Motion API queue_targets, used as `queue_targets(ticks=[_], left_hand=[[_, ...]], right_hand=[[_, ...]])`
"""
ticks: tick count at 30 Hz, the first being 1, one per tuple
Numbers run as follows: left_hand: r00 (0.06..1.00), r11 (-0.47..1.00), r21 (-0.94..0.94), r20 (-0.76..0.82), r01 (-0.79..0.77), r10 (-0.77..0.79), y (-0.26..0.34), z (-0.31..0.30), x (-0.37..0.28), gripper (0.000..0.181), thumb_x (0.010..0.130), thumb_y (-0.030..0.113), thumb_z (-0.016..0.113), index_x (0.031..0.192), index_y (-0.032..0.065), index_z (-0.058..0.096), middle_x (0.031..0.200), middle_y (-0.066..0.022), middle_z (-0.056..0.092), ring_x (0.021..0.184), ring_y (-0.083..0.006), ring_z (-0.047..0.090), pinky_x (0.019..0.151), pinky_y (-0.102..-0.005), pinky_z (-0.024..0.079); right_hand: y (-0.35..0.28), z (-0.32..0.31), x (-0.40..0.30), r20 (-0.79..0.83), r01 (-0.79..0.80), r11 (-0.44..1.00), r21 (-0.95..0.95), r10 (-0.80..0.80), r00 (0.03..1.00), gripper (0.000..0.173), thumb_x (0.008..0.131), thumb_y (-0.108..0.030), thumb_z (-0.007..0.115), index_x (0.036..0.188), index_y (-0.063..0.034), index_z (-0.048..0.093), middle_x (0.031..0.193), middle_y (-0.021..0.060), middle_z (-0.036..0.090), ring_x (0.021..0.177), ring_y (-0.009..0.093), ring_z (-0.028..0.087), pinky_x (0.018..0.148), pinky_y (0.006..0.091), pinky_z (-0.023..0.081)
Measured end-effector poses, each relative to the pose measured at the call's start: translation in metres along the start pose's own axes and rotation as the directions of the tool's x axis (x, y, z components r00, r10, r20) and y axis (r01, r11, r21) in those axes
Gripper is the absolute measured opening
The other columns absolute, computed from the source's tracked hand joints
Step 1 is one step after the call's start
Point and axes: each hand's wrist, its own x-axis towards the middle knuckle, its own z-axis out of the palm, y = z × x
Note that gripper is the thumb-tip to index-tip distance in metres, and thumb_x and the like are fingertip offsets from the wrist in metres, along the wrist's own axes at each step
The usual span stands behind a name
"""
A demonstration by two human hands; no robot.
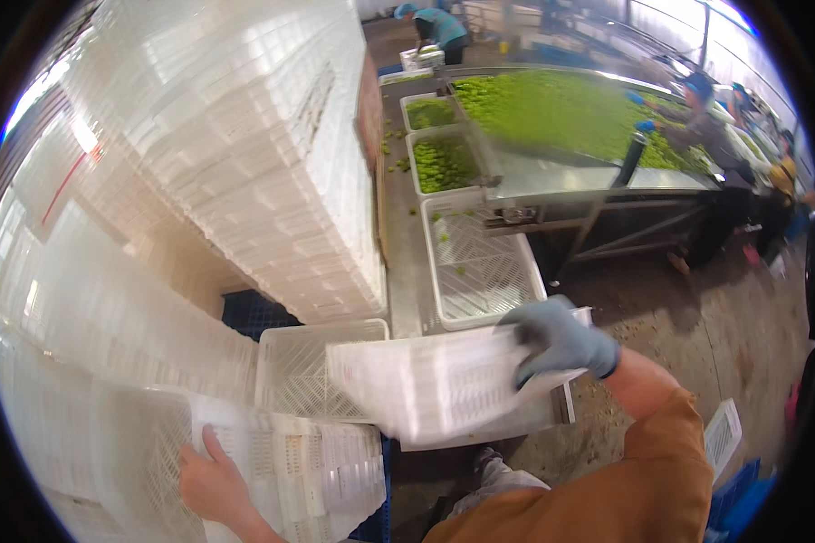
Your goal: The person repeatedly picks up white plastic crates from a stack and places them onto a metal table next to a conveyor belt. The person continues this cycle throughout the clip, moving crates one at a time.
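Observation:
My right hand (562,339), in a grey work glove, grips one end of a white plastic crate (441,383). That crate is tilted on its side and blurred. Bare, my left hand (214,475) is hooked over the rim of another white crate (166,434) atop a stack at the lower left; its fingertips are partly hidden. Between the stacks and the tilted crate sits a crate with a slotted base (299,373), partly covered by the tilted one. Beyond my right hand, an open crate (485,271) with a few green fruits stands at the end of a metal sorting table.
Tall stacks of white crates (244,136) rise on the left. Crates of green fruit (445,163) line the sorting table (543,180), heaped with more fruit. A worker (703,136) in blue gloves reaches over it; another person (441,30) bends over a crate at the back.

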Motion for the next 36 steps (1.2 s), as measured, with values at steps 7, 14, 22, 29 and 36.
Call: queue_targets(ticks=[7,14,22,29,36], left_hand=[[0.991,0.986,-0.095,-0.014,-0.135,0.135,-0.017,0.033,-0.011,0.073,0.106,0.068,0.046,0.133,0.0041,0.068,0.109,-0.0215,0.078,0.096,-0.0435,0.074,0.078,-0.0558,0.057],[0.977,0.984,-0.057,0.118,-0.170,0.176,-0.009,-0.003,-0.004,0.069,0.107,0.067,0.043,0.119,0.0042,0.068,0.111,-0.0202,0.077,0.095,-0.0433,0.074,0.079,-0.0566,0.057],[0.982,0.980,-0.069,0.013,-0.189,0.190,-0.016,0.002,-0.002,0.063,0.107,0.064,0.047,0.112,0.0035,0.067,0.106,-0.0203,0.076,0.092,-0.0434,0.073,0.076,-0.0561,0.057],[0.982,0.977,-0.102,-0.064,-0.186,0.180,-0.008,0.014,-0.003,0.063,0.107,0.064,0.047,0.111,0.0041,0.067,0.100,-0.0200,0.076,0.087,-0.0427,0.073,0.071,-0.0560,0.056],[0.988,0.986,-0.080,0.040,-0.148,0.152,-0.006,-0.009,-0.012,0.064,0.107,0.065,0.046,0.109,0.0047,0.068,0.100,-0.0190,0.076,0.087,-0.0423,0.073,0.070,-0.0556,0.056]], right_hand=[[-0.019,-0.081,-0.276,-0.782,0.031,0.924,0.380,0.304,0.544,0.073,0.082,-0.025,0.075,0.144,0.0085,0.057,0.130,0.0113,0.070,0.114,0.018,0.069,0.098,0.0322,0.055],[-0.017,-0.070,-0.528,-0.898,0.541,0.757,0.367,0.136,0.419,0.059,0.114,-0.044,0.041,0.158,-0.0046,0.046,0.159,0.0135,0.053,0.143,0.035,0.052,0.123,0.0563,0.038],[0.048,-0.053,-0.461,-0.862,0.531,0.739,0.415,0.506,-0.030,0.087,0.106,-0.071,0.045,0.168,-0.0116,0.030,0.167,0.0082,0.044,0.148,0.030,0.046,0.124,0.0452,0.039],[0.150,0.023,-0.568,-0.462,0.035,0.477,0.878,0.864,-0.200,0.082,0.102,-0.067,0.059,0.153,-0.0028,0.054,0.141,0.0137,0.068,0.124,0.030,0.068,0.108,0.0419,0.054],[0.129,0.028,-0.496,-0.559,-0.095,0.552,0.829,0.825,-0.084,0.079,0.097,-0.055,0.075,0.146,0.0052,0.057,0.127,0.0125,0.071,0.108,0.023,0.070,0.095,0.0374,0.057]])
